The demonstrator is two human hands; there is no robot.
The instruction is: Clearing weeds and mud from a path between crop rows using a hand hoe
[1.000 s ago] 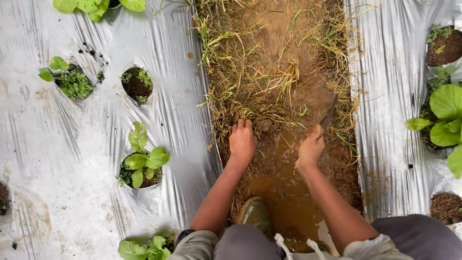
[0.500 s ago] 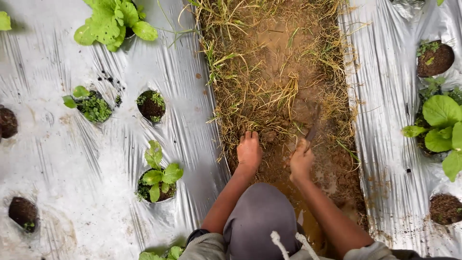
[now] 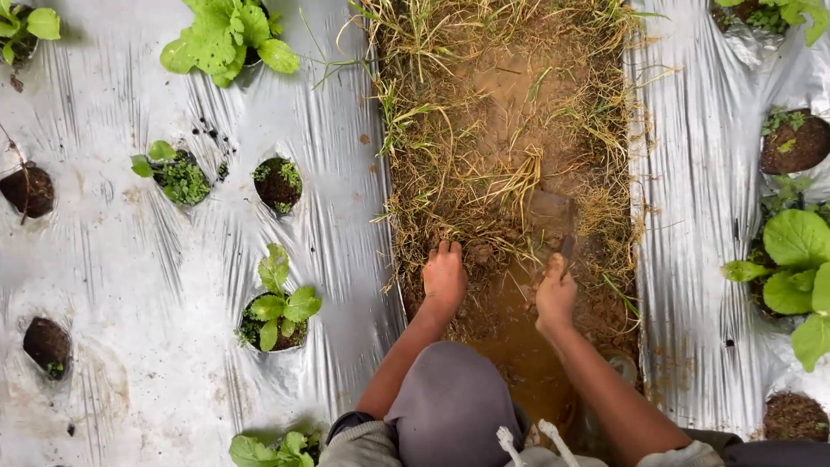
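Note:
My left hand (image 3: 445,277) lies palm down on the muddy furrow (image 3: 519,346), its fingers curled into a clump of dry grass and roots (image 3: 471,233). A little to the right, my right hand (image 3: 555,298) grips the short handle of a small hand hoe. The muddy flat blade of the hoe (image 3: 551,214) lies ahead of the hand, against the grass. My grey-clad knee (image 3: 450,406) is directly below the hands. Grass and weeds (image 3: 484,130) cover the furrow farther ahead.
Silver plastic mulch (image 3: 130,259) covers the beds on both sides. Its planting holes hold leafy seedlings: one at the left (image 3: 278,303), a bigger one at the top (image 3: 226,39), and broad-leaved plants on the right (image 3: 791,268). Some holes (image 3: 45,344) show almost bare soil.
The view has moved forward and my knee now shows between my arms. Both hands have shifted slightly up the furrow, and the hoe blade lies farther into the grass.

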